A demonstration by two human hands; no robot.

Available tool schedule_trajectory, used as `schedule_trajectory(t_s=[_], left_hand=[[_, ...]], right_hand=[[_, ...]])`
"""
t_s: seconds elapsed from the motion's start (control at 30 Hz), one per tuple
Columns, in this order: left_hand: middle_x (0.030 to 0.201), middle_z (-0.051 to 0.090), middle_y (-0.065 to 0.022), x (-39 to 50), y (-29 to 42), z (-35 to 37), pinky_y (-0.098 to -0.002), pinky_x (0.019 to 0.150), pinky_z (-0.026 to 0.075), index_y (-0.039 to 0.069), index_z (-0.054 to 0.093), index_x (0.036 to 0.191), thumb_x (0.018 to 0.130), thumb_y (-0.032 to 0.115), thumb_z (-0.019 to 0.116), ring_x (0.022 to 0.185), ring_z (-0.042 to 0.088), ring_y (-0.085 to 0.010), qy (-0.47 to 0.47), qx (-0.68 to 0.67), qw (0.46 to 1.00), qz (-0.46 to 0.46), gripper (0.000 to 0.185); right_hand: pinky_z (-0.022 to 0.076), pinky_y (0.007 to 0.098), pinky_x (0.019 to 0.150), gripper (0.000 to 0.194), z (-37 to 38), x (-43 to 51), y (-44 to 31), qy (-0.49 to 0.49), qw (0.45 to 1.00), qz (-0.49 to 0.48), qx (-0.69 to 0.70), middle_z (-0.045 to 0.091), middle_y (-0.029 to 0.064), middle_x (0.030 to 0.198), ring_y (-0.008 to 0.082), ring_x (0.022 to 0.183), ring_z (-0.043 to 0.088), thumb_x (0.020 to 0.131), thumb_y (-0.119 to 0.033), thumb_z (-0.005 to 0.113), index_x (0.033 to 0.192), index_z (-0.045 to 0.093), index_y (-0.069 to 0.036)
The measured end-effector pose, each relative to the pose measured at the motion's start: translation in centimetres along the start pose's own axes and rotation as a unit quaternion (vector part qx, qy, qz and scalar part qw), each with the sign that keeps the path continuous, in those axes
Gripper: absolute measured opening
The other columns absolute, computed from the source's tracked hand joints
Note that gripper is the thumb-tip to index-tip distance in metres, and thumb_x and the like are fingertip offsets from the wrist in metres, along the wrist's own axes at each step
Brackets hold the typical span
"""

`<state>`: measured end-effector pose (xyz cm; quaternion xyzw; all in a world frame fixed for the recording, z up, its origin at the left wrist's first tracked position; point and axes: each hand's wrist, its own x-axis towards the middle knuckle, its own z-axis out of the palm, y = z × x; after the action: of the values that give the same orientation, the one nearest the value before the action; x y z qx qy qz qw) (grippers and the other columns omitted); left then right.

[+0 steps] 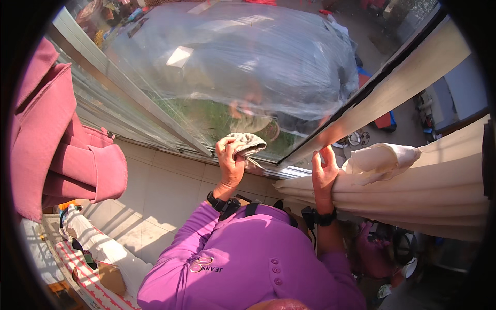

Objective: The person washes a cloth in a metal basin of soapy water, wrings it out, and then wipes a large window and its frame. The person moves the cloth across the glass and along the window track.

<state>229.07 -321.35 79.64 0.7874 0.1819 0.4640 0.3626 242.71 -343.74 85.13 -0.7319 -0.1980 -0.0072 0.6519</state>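
Observation:
My left hand [231, 162] grips a folded grey-white cloth [250, 144] just in front of the glass pane [217, 116] of a sliding window or door. Part of the cloth hangs below the fingers. To the right, my right hand [324, 170] is raised with its fingers apart, its fingertips at the lower edge of the pane's metal frame [372, 100]; whether they touch it is unclear. Nothing shows in that hand. A cream curtain [407, 197] lies close beside it, with a gathered cream fabric piece [379, 161] over it. Faint reflections show in the glass.
Pink garments [73, 155] hang at the left. Behind the glass stands a large bulk under clear plastic sheeting [252, 58]. A metal track [296, 171] runs along the tiled floor [155, 190]. Lower left is a surface with a red-patterned cover [77, 271]; cluttered items stand lower right.

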Motion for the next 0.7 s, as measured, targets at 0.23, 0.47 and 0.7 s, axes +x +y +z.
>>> schedule_trajectory(t_s=[0.23,0.47,0.7], left_hand=[[0.131,0.049,-0.0182,12.3,7.5,-6.5,-0.0451,0.104,0.04,0.0,0.059,0.121,0.087,-0.005,0.064,0.123,0.046,-0.0335,0.326,0.092,0.925,0.171,0.035],[0.127,0.053,-0.0155,13.1,5.2,-2.0,-0.0486,0.098,0.039,0.006,0.062,0.119,0.072,-0.004,0.078,0.116,0.049,-0.036,0.248,0.172,0.926,0.227,0.051],[0.12,0.056,-0.0126,5.8,3.4,-2.0,-0.046,0.095,0.046,0.013,0.068,0.112,0.064,-0.004,0.071,0.111,0.052,-0.0366,0.058,0.153,0.976,0.144,0.051]], right_hand=[[0.053,0.0276,0.084,0.039,-0.1,0.0,0.8,0.02,0.999,0.017,0.021,0.068,0.0131,0.117,0.0164,0.107,0.064,0.094,-0.004,0.063,0.131,0.057,0.007],[0.0489,0.0229,0.081,0.038,-0.3,-0.1,2.4,0.032,0.995,0.078,0.062,0.071,0.0075,0.106,0.0095,0.093,0.062,0.095,-0.004,0.064,0.131,0.059,0.007],[0.0469,0.0212,0.075,0.036,-0.1,-0.2,2.9,0.047,0.995,0.071,0.046,0.07,0.0034,0.097,0.0067,0.086,0.059,0.094,-0.004,0.064,0.128,0.061,0.007]])
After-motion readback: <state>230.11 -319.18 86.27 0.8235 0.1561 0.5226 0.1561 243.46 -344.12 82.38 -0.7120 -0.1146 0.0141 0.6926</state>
